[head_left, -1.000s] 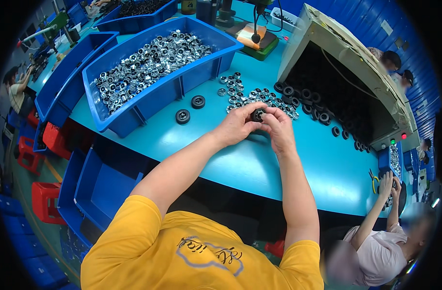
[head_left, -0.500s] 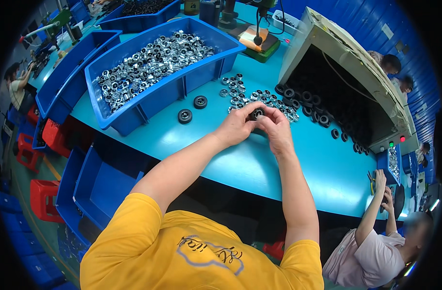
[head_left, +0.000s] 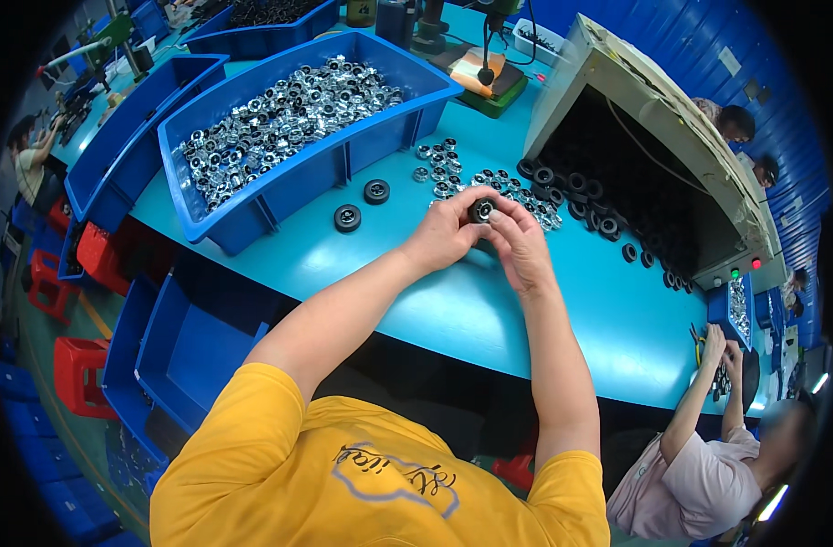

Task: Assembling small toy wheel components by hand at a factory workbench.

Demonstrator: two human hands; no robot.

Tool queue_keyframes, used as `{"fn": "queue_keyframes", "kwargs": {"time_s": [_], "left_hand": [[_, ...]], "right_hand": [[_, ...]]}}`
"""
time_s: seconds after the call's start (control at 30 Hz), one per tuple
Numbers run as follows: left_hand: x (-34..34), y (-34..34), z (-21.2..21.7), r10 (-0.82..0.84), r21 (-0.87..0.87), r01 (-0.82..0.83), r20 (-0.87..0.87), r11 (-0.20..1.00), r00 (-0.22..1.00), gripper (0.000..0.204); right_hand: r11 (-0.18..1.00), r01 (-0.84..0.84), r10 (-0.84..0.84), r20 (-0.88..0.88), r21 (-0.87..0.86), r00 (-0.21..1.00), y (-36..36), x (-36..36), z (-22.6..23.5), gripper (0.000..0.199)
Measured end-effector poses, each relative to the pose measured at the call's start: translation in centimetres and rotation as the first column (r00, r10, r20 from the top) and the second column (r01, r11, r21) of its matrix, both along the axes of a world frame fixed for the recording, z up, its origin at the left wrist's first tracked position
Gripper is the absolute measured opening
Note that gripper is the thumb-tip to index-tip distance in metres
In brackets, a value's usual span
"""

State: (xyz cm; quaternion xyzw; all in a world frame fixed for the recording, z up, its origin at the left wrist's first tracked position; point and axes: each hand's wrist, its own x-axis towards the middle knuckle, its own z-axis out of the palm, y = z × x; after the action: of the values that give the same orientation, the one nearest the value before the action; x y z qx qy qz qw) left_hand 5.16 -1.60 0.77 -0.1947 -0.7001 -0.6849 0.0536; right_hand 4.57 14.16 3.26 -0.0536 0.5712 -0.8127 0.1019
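Observation:
Both my hands grip one small toy wheel (head_left: 482, 211), a black tyre around a shiny hub, held above the turquoise table. My left hand (head_left: 446, 233) pinches it from the left, and my right hand (head_left: 519, 239) closes on its right side. Just beyond my fingers lies a loose cluster of chrome wheel hubs (head_left: 500, 180). Two wheels with tyres on, a nearer one (head_left: 347, 218) and a farther one (head_left: 376, 191), rest on the table left of my hands. Black rubber tyres (head_left: 608, 224) spill from a box-shaped machine on the right.
A big blue bin (head_left: 252, 196) full of chrome hubs stands at the back left. The pale machine housing (head_left: 653, 109) rises at the right, with lit buttons on its front edge. A co-worker (head_left: 699, 465) handles small parts at the far right. Red stools (head_left: 81, 376) stand left.
The wheel has tipped in my fingers, so its face shows more, and it sits slightly higher. My right fingers have shifted a little. The co-worker's hands have come together.

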Motion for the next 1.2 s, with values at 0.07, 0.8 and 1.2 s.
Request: {"fn": "queue_keyframes", "kwargs": {"time_s": [0.07, 0.8, 1.2], "left_hand": [[0.1, 0.1, 0.5, -0.102, 0.092, 0.094, 0.091, 0.991, 0.991, 0.046], [1.1, 1.4, -0.3, 0.135, -0.141, -0.159, -0.168, 0.977, 0.977, 0.05], [0.4, -0.5, 1.3, -0.193, 0.255, 0.118, 0.293, 0.96, 0.936, 0.033]], "right_hand": [[1.0, 0.009, -0.01, -0.018, -0.023, 1.0, 0.1, -0.2, -0.6, 0.037], [0.963, 0.208, -0.184, -0.148, 0.17, 0.972, -0.3, -0.9, -3.9, 0.018], [0.998, -0.045, 0.046, 0.017, -0.031, 0.999, 1.3, -1.1, -1.6, 0.028]]}}
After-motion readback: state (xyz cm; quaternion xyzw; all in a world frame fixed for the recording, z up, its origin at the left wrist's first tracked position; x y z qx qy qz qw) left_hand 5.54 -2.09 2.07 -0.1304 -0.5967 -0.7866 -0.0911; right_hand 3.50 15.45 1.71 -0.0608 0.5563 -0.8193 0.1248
